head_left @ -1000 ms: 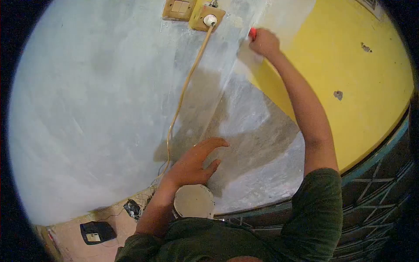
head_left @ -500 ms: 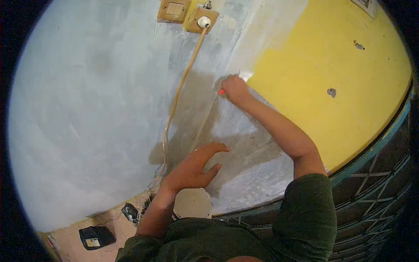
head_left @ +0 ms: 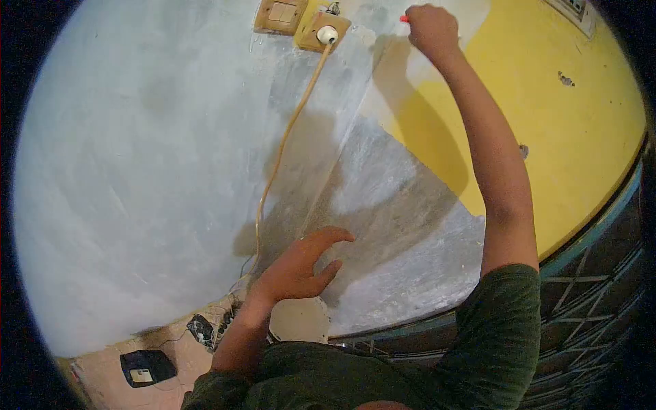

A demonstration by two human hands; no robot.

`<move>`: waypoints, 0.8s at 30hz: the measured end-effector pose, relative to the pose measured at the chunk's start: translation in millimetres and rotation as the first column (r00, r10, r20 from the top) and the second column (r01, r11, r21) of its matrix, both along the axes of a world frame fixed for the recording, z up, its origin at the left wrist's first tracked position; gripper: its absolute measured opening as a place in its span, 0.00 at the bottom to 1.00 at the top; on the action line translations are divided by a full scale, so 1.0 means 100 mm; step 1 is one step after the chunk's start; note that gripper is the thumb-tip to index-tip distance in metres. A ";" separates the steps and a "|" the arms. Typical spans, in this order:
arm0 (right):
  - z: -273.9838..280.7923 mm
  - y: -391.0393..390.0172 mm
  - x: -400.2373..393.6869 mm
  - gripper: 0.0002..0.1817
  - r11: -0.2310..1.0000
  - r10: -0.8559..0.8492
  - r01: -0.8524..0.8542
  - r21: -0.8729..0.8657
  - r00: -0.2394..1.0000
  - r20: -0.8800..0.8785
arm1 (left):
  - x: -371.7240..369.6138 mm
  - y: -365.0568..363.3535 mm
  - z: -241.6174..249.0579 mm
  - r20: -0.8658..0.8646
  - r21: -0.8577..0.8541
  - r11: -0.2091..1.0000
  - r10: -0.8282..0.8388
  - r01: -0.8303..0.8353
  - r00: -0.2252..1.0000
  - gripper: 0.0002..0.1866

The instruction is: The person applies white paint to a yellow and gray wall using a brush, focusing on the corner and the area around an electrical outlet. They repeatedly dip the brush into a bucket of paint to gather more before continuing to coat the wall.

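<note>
My right hand (head_left: pixel 434 31) is raised at the top of the view, closed round a tool of which only an orange-red end (head_left: pixel 404 19) shows. It is near the wall, where pale grey coating meets yellow paint (head_left: pixel 547 116). Lower down, my left hand (head_left: pixel 297 268) has its thumb and fingers apart in a curved shape and holds nothing. A grey patch with a straight slanting edge (head_left: pixel 383 164) lies on the wall between my hands. Below my left hand is a round pale surface (head_left: pixel 301 321), partly hidden by my shirt and forearm.
A cable (head_left: pixel 283 140) hangs from a plug in the wall socket (head_left: pixel 324 33), beside a switch (head_left: pixel 279 15). A black object (head_left: pixel 147 367) and small dark items (head_left: pixel 201 330) lie at the lower left. A metal lattice (head_left: pixel 588 301) stands at the right.
My right hand has moved up and to the right along the wall with the orange-red-ended tool, and my arm is straighter. My left hand has hardly moved.
</note>
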State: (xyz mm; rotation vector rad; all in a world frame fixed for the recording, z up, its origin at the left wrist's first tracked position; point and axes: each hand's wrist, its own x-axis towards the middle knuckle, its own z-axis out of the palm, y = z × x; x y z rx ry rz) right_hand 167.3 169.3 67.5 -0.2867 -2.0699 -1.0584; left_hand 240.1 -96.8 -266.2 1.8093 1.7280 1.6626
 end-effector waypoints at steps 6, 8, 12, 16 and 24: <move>-1.84 0.51 -0.13 0.06 0.978 0.210 -0.203 -0.056 0.952 0.223 | 0.02 0.08 -0.02 -0.004 0.017 0.999 -0.038 0.038 0.999 0.23; -2.40 0.42 -0.14 0.07 0.955 0.217 -0.107 -0.278 0.888 0.406 | 0.03 0.08 -0.03 -0.010 0.016 0.998 -0.057 0.057 0.998 0.23; -2.29 0.26 -0.09 0.16 0.892 0.109 0.124 -0.434 0.874 0.474 | 0.05 -0.01 -0.02 0.029 0.008 0.998 -0.064 0.064 0.998 0.23; -1.08 0.92 -0.41 0.18 0.829 -0.090 0.192 -0.526 0.973 0.213 | 0.01 -0.03 -0.04 0.042 -0.029 0.999 -0.042 0.043 0.998 0.23; -0.14 -0.06 0.12 0.05 0.998 0.057 -0.058 0.032 0.998 0.014 | 0.07 0.07 -0.08 0.021 -0.045 0.996 -0.072 0.073 0.997 0.23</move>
